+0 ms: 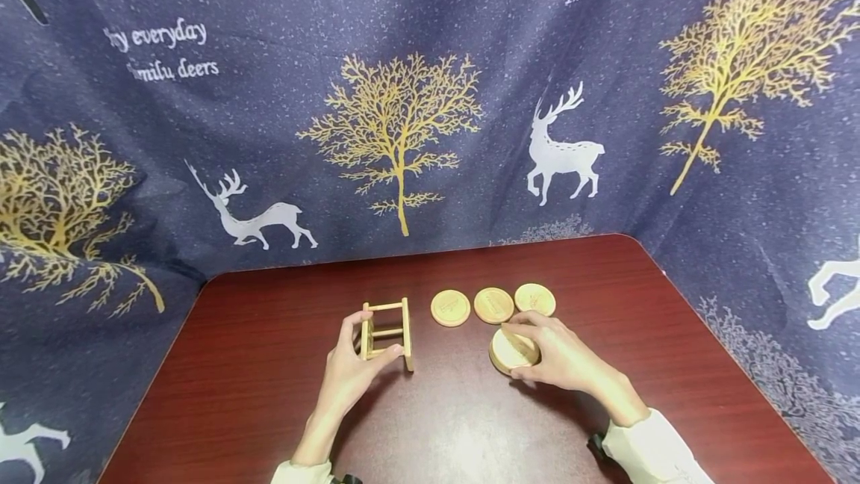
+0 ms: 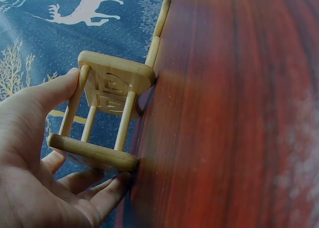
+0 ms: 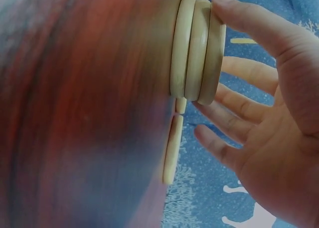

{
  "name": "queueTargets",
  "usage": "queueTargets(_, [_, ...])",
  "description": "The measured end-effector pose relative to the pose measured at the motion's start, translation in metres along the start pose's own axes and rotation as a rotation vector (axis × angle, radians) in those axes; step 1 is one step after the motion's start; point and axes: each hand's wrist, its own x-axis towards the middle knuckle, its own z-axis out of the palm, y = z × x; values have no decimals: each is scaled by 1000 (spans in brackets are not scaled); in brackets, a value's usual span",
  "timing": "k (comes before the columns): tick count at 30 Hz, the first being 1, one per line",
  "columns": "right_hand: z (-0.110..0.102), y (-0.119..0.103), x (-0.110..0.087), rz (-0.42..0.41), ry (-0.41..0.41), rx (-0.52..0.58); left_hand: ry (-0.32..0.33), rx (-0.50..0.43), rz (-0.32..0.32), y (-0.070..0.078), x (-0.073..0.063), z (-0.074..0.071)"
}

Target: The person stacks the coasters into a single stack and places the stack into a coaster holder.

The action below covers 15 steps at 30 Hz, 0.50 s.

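With thumb and fingers, my left hand (image 1: 351,370) grips a small wooden coaster holder (image 1: 407,334) standing on the table. In the left wrist view, the holder (image 2: 93,152) has two flat end panels joined by round bars, and one panel shows a cut-out pattern. To its right, my right hand (image 1: 571,357) holds the top round wooden coaster (image 3: 213,58) by its edge, thumb on one side and fingers on the other. That coaster lies on two others in a stack (image 1: 500,363).
Behind the stack, three flat round coasters lie in a row: a left one (image 1: 450,308), a middle one (image 1: 493,305) and a right one (image 1: 535,297). The reddish-brown table (image 1: 269,364) meets a blue cloth (image 1: 443,200) with deer and trees along its back edge.
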Motion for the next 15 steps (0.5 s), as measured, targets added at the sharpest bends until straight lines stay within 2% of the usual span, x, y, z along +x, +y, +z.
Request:
queueTargets(7, [-1, 2, 1, -4, 73, -22, 6, -8, 9, 0, 1, 0])
queueTargets(15, [-5, 4, 1, 24, 97, -4, 4, -9, -2, -1, 0, 0])
